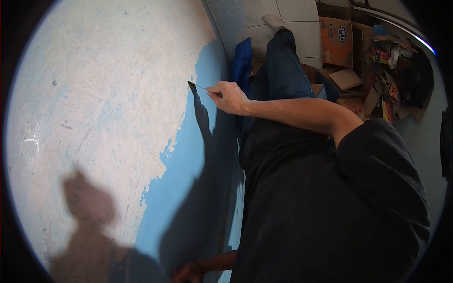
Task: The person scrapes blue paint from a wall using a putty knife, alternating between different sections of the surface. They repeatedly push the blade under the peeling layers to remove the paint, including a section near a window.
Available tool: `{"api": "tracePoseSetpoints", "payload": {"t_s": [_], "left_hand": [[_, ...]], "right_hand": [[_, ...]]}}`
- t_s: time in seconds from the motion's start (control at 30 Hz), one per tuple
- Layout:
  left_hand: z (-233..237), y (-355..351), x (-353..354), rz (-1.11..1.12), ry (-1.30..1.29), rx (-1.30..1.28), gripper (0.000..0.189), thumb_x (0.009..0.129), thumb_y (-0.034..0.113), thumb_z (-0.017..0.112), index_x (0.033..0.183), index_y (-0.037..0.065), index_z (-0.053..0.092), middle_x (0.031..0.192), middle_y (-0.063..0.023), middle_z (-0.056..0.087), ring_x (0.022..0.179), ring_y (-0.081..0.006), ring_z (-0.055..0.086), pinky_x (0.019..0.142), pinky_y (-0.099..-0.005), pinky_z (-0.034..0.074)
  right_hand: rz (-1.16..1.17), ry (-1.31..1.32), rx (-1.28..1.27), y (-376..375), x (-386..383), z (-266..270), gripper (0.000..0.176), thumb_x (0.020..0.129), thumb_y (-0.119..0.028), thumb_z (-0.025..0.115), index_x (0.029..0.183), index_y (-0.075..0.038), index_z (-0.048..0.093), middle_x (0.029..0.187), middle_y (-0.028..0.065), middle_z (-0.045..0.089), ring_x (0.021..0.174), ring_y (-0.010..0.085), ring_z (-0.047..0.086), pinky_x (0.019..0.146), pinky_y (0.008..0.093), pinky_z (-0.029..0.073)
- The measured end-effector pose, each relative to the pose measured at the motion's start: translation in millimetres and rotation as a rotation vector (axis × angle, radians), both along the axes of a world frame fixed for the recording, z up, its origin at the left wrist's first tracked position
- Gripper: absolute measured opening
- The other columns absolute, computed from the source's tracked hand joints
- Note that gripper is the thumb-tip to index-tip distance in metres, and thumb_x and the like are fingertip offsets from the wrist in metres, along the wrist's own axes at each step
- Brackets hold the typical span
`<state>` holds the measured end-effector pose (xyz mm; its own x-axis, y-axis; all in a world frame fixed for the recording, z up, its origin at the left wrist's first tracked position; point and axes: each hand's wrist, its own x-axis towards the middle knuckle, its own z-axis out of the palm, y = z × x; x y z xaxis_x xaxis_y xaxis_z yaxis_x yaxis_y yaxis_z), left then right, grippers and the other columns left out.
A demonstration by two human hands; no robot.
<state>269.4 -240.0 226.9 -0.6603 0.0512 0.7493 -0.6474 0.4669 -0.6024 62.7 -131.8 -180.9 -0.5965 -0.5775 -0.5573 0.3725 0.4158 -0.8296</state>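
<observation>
A scraper [199, 87] with a thin, dark-edged blade is gripped in my right hand [229, 97], its fingers closed round the handle. The blade meets the wall at the ragged border between the pale, scraped-looking surface [104, 94] and the smooth blue paint [188, 155]. Low in the view, my left hand [189, 272] is beside the blue surface, in shadow and partly cut off by the frame edge. Its fingers are too dark to make out, and I cannot tell whether it touches the wall.
Cardboard boxes [336, 41] and mixed packaging lie at the upper right. A blue cloth-like item [242, 63] is beside my jeans-covered leg [285, 70]. White floor tiles [302, 45] show near my foot. Dark shadows fall across the wall.
</observation>
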Motion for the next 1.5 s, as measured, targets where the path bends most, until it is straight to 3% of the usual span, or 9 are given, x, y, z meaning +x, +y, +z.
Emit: {"api": "tracePoseSetpoints", "payload": {"t_s": [0.17, 0.37, 0.47, 0.57, 0.77, 0.9, 1.03, 1.13, 1.5], "left_hand": [[-13, 17, -44, -0.002, 0.012, -0.003, 0.048, 0.100, 0.025, 0.060, 0.058, 0.008, 0.046, 0.054, -0.0008, 0.040, 0.049, -0.0148, 0.033, 0.052, -0.0353, 0.031], [-2, 3, -1, -0.015, 0.026, -0.008, 0.048, 0.100, 0.025, 0.061, 0.058, 0.008, 0.046, 0.054, -0.0007, 0.040, 0.049, -0.0148, 0.033, 0.053, -0.0352, 0.031], [6, -4, 8, -0.014, 0.031, -0.009, 0.048, 0.100, 0.025, 0.061, 0.058, 0.008, 0.046, 0.054, -0.0006, 0.040, 0.050, -0.0147, 0.033, 0.053, -0.0352, 0.031], [-6, 15, -35, -0.018, 0.033, -0.011, 0.048, 0.100, 0.025, 0.061, 0.058, 0.008, 0.046, 0.055, -0.0005, 0.040, 0.050, -0.0147, 0.033, 0.053, -0.0352, 0.031], [-15, 10, -30, -0.027, 0.047, -0.014, 0.047, 0.100, 0.024, 0.061, 0.058, 0.008, 0.046, 0.055, -0.0004, 0.040, 0.050, -0.0147, 0.033, 0.053, -0.0351, 0.031], [-16, 12, -25, -0.028, 0.059, -0.018, 0.047, 0.100, 0.024, 0.061, 0.058, 0.008, 0.046, 0.055, -0.0002, 0.041, 0.050, -0.0147, 0.033, 0.053, -0.0351, 0.031], [-15, 12, -34, -0.036, 0.056, -0.035, 0.047, 0.100, 0.024, 0.061, 0.058, 0.008, 0.047, 0.055, -0.0003, 0.041, 0.050, -0.0146, 0.034, 0.053, -0.0350, 0.032], [-8, 7, -22, -0.034, 0.028, -0.019, 0.047, 0.100, 0.024, 0.061, 0.058, 0.007, 0.049, 0.055, -0.0008, 0.043, 0.049, -0.0144, 0.036, 0.052, -0.0347, 0.032], [-14, 17, -39, -0.002, 0.052, 0.011, 0.049, 0.100, 0.027, 0.061, 0.058, 0.006, 0.050, 0.054, -0.0018, 0.045, 0.048, -0.0146, 0.037, 0.051, -0.0342, 0.033]], "right_hand": [[-0.030, 0.019, 0.020, -6, 0, -11, 0.024, 0.093, -0.015, 0.060, 0.112, -0.007, 0.074, 0.098, 0.0211, 0.069, 0.090, 0.0382, 0.067, 0.081, 0.0443, 0.053], [-0.019, 0.024, -0.019, 2, 2, 10, 0.024, 0.093, -0.014, 0.060, 0.111, -0.007, 0.074, 0.091, 0.0223, 0.070, 0.086, 0.0387, 0.068, 0.079, 0.0431, 0.054], [-0.048, 0.007, 0.039, -8, -5, -10, 0.024, 0.092, -0.015, 0.061, 0.111, -0.008, 0.074, 0.092, 0.0228, 0.070, 0.086, 0.0389, 0.069, 0.079, 0.0432, 0.054], [-0.075, 0.006, 0.049, -14, -1, -21, 0.024, 0.092, -0.015, 0.061, 0.112, -0.008, 0.074, 0.094, 0.0233, 0.070, 0.087, 0.0401, 0.068, 0.079, 0.0441, 0.054], [-0.042, 0.101, -0.012, -4, 3, -14, 0.026, 0.093, -0.015, 0.060, 0.113, -0.007, 0.073, 0.092, 0.0237, 0.070, 0.085, 0.0410, 0.068, 0.079, 0.0439, 0.054], [-0.061, -0.014, 0.059, -16, -12, -20, 0.026, 0.093, -0.016, 0.061, 0.113, -0.005, 0.072, 0.096, 0.0238, 0.069, 0.090, 0.0407, 0.067, 0.081, 0.0453, 0.054], [0.001, 0.032, 0.010, -2, -4, 4, 0.025, 0.093, -0.015, 0.061, 0.113, -0.006, 0.073, 0.098, 0.0222, 0.069, 0.090, 0.0395, 0.068, 0.080, 0.0447, 0.054], [-0.014, 0.032, 0.010, -6, -9, -11, 0.025, 0.093, -0.015, 0.061, 0.113, -0.007, 0.073, 0.100, 0.0210, 0.069, 0.092, 0.0389, 0.068, 0.081, 0.0452, 0.053], [-0.052, 0.038, 0.055, -12, -11, -17, 0.026, 0.093, -0.014, 0.060, 0.113, -0.005, 0.073, 0.091, 0.0240, 0.070, 0.084, 0.0391, 0.069, 0.077, 0.0443, 0.055]]}}
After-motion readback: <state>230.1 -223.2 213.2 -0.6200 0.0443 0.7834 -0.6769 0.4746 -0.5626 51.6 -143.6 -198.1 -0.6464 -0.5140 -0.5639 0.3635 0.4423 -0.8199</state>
